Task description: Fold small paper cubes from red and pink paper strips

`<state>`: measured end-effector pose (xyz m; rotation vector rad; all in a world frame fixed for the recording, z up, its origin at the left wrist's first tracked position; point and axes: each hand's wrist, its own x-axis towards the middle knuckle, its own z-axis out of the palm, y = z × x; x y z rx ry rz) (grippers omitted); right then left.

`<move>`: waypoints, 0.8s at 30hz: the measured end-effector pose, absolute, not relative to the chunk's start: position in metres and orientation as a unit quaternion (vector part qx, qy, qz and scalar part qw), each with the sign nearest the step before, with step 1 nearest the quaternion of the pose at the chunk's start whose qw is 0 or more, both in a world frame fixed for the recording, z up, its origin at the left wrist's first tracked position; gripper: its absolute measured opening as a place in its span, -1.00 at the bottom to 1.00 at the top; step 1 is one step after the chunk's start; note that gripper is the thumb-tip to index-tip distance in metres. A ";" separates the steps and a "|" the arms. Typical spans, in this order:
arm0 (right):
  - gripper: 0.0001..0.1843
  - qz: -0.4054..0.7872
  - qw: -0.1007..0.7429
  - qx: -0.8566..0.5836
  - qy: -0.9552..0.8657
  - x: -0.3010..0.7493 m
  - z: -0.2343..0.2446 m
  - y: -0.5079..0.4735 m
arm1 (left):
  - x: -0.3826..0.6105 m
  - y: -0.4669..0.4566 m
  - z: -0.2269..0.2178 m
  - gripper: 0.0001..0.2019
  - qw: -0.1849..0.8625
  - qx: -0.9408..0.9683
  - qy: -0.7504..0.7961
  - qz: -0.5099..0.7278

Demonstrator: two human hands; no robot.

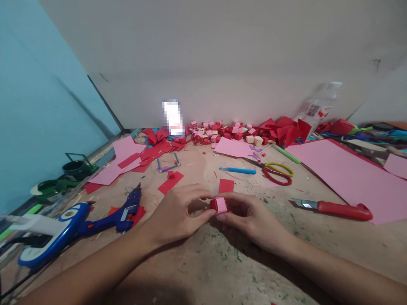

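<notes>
Between my two hands, just above the wooden table (203, 271), is a small red and pink paper cube (220, 205). The thumb and fingertips of my left hand (184, 209) pinch its left, red side. From the right, my right hand (248, 214) grips it with thumb below and fingers above; its pink face shows. Behind the cube lies a small red paper piece (226, 185). A red paper strip (171, 182) with a tiny red cube (171, 174) on it rests past my left hand.
At left is a blue glue gun (127, 212) beside a blue-and-white lamp base (55, 233). Scissors (276, 173), a blue pen-like tool (238, 170) and a red-handled knife (343, 209) lie ahead and right. Behind are piled paper cubes (219, 131), a bottle (321, 103) and pink sheets (352, 178).
</notes>
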<state>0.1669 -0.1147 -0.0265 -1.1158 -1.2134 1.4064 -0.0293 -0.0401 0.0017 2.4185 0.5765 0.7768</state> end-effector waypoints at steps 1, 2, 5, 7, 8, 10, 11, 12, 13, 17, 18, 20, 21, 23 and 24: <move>-0.75 0.570 0.465 -0.458 -0.499 0.167 -0.026 -0.115 | -0.029 -0.040 0.002 -0.90 0.263 0.900 0.208 0.279; -0.75 0.568 0.464 -0.460 -0.500 0.167 -0.026 -0.115 | -0.029 -0.040 0.002 -0.89 0.257 0.905 0.201 0.274; -0.74 0.581 0.468 -0.454 -0.487 0.166 -0.024 -0.115 | -0.030 -0.040 0.001 -0.87 0.220 0.916 0.181 0.282; -0.74 0.592 0.476 -0.443 -0.476 0.165 -0.024 -0.115 | -0.030 -0.040 -0.001 -0.86 0.194 0.917 0.180 0.298; -0.74 0.595 0.478 -0.441 -0.472 0.164 -0.024 -0.115 | -0.030 -0.041 -0.002 -0.86 0.184 0.918 0.181 0.302; -0.75 0.592 0.479 -0.445 -0.472 0.164 -0.024 -0.115 | -0.030 -0.041 -0.003 -0.84 0.170 0.918 0.187 0.306; -0.75 0.588 0.478 -0.449 -0.474 0.164 -0.024 -0.115 | -0.030 -0.042 -0.003 -0.84 0.166 0.918 0.189 0.306; -0.75 0.585 0.479 -0.452 -0.474 0.164 -0.024 -0.115 | -0.030 -0.042 -0.003 -0.83 0.163 0.919 0.190 0.306; -0.75 0.582 0.479 -0.454 -0.474 0.164 -0.024 -0.115 | -0.030 -0.042 -0.003 -0.83 0.160 0.919 0.191 0.306; -0.76 0.582 0.474 -0.461 -0.473 0.164 -0.023 -0.114 | -0.030 -0.042 -0.004 -0.84 0.143 0.918 0.186 0.319; -0.76 0.583 0.473 -0.463 -0.471 0.164 -0.023 -0.113 | -0.030 -0.042 -0.004 -0.84 0.140 0.918 0.186 0.321; -0.74 0.586 0.475 -0.465 -0.464 0.164 -0.022 -0.113 | -0.030 -0.042 -0.005 -0.84 0.142 0.917 0.188 0.322; -0.73 0.586 0.476 -0.466 -0.461 0.164 -0.022 -0.113 | -0.030 -0.042 -0.005 -0.84 0.147 0.917 0.188 0.320; -0.71 0.585 0.478 -0.469 -0.457 0.165 -0.023 -0.113 | -0.029 -0.042 -0.004 -0.84 0.169 0.915 0.187 0.316; -0.71 0.585 0.478 -0.470 -0.456 0.165 -0.023 -0.113 | -0.029 -0.042 -0.003 -0.85 0.186 0.912 0.188 0.314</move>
